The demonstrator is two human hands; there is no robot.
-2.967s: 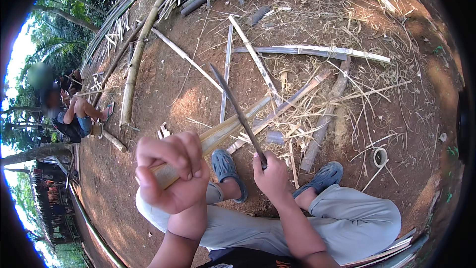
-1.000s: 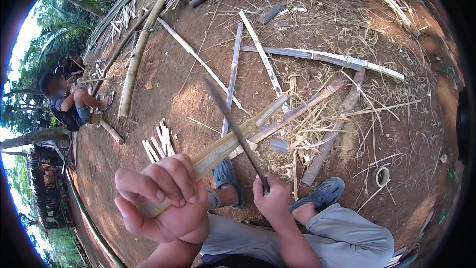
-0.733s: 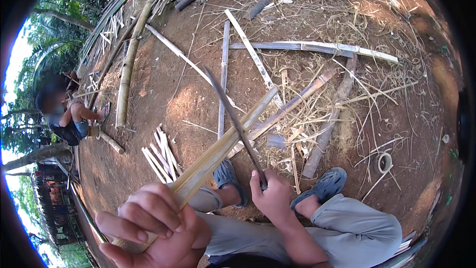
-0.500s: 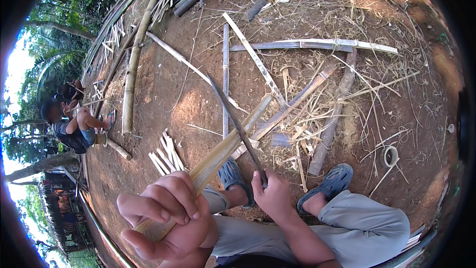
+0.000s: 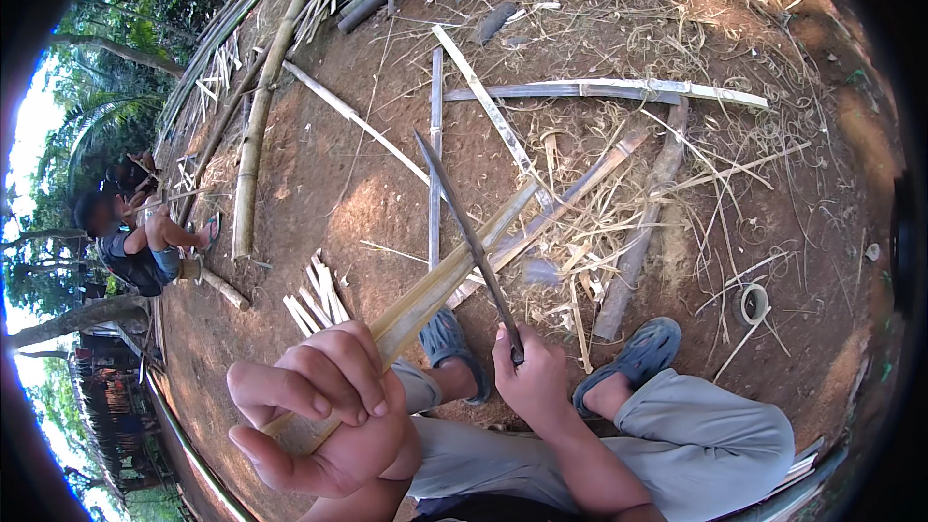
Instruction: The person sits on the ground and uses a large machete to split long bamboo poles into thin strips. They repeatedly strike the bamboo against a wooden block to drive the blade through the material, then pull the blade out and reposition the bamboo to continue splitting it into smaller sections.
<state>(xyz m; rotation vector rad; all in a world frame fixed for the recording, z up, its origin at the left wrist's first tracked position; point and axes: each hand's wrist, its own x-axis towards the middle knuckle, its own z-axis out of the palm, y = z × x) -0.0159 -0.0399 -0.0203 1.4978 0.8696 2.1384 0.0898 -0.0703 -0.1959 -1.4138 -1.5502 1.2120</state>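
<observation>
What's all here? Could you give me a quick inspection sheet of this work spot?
Surface: bare dirt ground, strewn with dry shavings.
Job's things: bamboo strip, angled up from the left hand; long knife crossing it.
Clutter: split slats, bamboo pole, short sticks, tape roll.
Hands: left hand gripping the strip; right hand gripping the knife handle.
Cables: nothing seen.
Surroundings: another person sitting at left, trees beyond; blue sandals on the worker's feet.

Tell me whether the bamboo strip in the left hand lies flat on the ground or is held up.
Held up. The left hand grips the near end of the bamboo strip, which slants away above the dirt, crossing the long knife.
</observation>
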